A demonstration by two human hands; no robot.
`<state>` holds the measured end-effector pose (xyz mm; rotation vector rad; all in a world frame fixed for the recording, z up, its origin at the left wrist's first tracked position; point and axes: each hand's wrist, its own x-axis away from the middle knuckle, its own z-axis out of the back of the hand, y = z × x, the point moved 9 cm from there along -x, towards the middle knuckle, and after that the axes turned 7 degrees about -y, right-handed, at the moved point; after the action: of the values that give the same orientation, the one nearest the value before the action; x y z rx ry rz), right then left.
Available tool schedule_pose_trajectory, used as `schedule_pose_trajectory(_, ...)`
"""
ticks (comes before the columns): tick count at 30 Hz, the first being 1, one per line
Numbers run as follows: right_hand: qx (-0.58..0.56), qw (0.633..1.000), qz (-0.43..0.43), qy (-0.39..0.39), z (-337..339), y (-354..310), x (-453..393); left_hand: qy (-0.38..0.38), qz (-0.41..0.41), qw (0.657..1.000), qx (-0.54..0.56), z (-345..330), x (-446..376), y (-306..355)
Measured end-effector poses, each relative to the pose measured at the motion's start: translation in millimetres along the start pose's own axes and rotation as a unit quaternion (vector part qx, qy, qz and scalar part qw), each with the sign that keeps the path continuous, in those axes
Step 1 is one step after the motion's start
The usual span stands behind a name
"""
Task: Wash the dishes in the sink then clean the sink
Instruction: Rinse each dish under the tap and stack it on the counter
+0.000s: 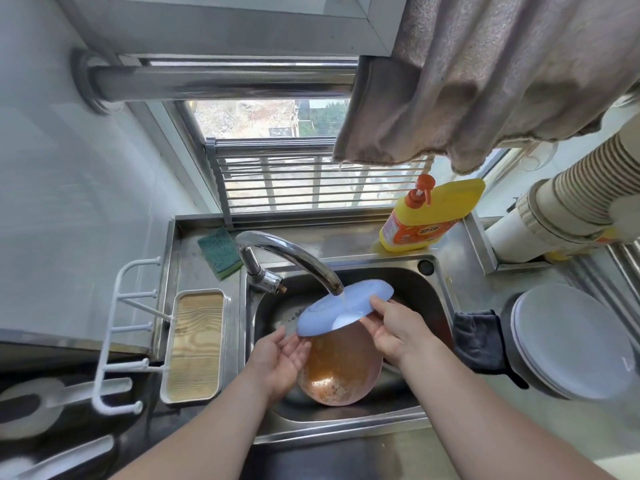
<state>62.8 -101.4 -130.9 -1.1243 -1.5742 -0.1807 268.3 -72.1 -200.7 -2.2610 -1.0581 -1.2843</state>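
- Around the stainless-steel sink (438, 292), a green scouring sponge (220, 252) lies at the far left on the steel counter, and a yellow dish-soap bottle with an orange pump (427, 218) leans on the ledge at the far right.
- Left of the basin sits a white tray with a wooden insert (194, 344); beside it, a white hook rack (121, 334).
- To the right, a dark grey cloth (479, 341) hangs over the sink's edge, next to a stack of pale blue plates (571, 344); stacked paper cups (575, 188) lie farther back.
- A curved chrome faucet (294, 258) reaches over the basin, its running water falling on a pale blue round plate (343, 304) held tilted under the spout.
- The right hand (394, 327) grips this plate's right rim, thumb on top, fingers beneath.
- The left hand (282, 355) is open, palm up, fingertips touching the plate's near left edge.
- Below them, a plate smeared with orange-brown residue (341, 370) rests in the basin.
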Motion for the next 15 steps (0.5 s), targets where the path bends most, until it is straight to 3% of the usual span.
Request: schedule_pose_trajectory(15, -0.096, 0.995, -0.004, 0.042, 95.6, -4.1, 34.6, -0.018, 0.024, 0.993, -0.112, -64.1, 1.3, -25.5)
